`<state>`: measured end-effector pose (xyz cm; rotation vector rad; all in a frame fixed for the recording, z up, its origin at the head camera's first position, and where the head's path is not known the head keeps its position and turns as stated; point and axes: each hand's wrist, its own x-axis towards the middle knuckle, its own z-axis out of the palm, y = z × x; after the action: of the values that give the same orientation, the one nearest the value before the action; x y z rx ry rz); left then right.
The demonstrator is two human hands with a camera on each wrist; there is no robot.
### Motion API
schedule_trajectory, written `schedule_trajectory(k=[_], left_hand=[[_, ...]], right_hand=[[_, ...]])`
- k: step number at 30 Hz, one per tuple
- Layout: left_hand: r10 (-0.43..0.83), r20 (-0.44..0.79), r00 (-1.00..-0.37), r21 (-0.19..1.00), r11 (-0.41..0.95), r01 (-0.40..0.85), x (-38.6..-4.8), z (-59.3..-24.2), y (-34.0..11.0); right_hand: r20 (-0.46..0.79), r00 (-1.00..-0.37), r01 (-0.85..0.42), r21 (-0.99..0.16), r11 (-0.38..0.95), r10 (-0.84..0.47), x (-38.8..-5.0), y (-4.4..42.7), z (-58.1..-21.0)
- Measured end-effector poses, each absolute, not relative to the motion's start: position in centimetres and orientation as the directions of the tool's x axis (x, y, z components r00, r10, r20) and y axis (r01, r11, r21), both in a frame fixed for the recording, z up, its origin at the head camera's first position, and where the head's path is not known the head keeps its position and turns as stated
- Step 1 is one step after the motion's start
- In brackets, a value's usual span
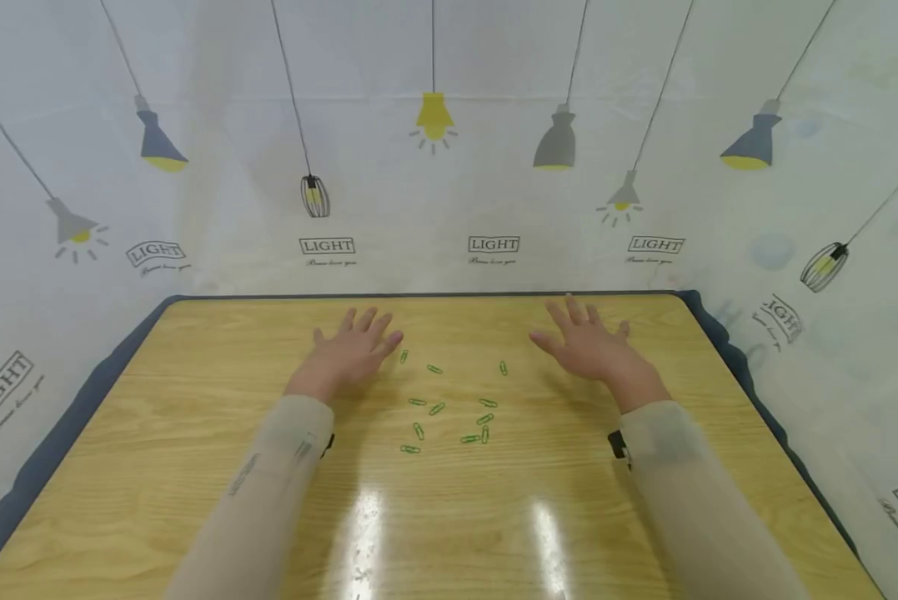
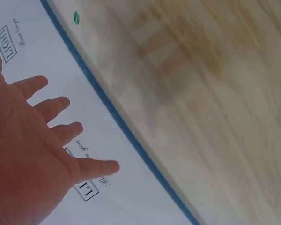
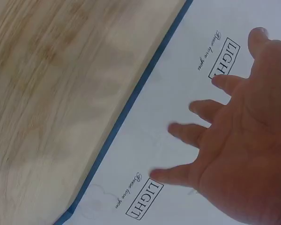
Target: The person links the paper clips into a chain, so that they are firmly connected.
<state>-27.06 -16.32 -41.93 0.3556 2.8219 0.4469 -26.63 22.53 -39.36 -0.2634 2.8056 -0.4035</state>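
Several green paper clips lie scattered over the middle of the wooden table [image 1: 216, 467], among them one clip [image 1: 434, 368] towards the back and another clip [image 1: 410, 449] nearer the front. To their left, the left hand [image 1: 349, 354] is held above the table with its fingers spread, a clip [image 1: 404, 356] just beyond its thumb. On the right side the right hand [image 1: 597, 348] hovers with fingers spread, right of a clip [image 1: 504, 367]. Both wrist views show an empty palm, the left hand [image 2: 33, 150] and the right hand [image 3: 243, 136].
A white cloth [image 1: 388, 183] printed with lamps and the word LIGHT hangs behind the table and at both sides. Dark blue edging [image 1: 741, 367] runs along the table's border. Two bright reflections shine on the front part of the tabletop.
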Motion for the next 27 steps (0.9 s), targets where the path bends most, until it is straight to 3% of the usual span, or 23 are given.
schedule_trajectory(k=[4,7,10,16,20,27], left_hand=[[0.304,-0.214,-0.928,0.344,0.913,0.22,-27.6,-43.0,-15.6],[0.335,-0.2,-0.921,0.367,0.897,0.247,-27.9,-43.5,-15.2],[0.351,-0.204,-0.914,0.481,0.849,0.218,-28.1,-44.0,-15.0],[0.306,-0.242,-0.921,0.71,0.703,0.047,-29.2,-45.8,-15.5],[0.288,-0.227,-0.93,0.77,0.638,0.009,-30.2,-46.7,-16.0],[0.288,-0.232,-0.929,0.755,0.655,0.015,-30.8,-46.4,-16.3]], right_hand=[[-0.277,-0.917,-0.198,-0.309,0.93,-0.287,-27.5,21.8,-40.2],[-0.285,-0.887,-0.243,-0.38,0.892,-0.363,-28.0,21.3,-40.9],[-0.306,-0.854,-0.252,-0.466,0.848,-0.421,-28.5,21.0,-41.8],[-0.364,-0.812,-0.162,-0.609,0.777,-0.455,-29.3,21.2,-43.6],[-0.379,-0.813,-0.099,-0.659,0.746,-0.442,-29.7,21.4,-44.3],[-0.351,-0.848,-0.097,-0.636,0.766,-0.398,-29.7,20.3,-44.1]])
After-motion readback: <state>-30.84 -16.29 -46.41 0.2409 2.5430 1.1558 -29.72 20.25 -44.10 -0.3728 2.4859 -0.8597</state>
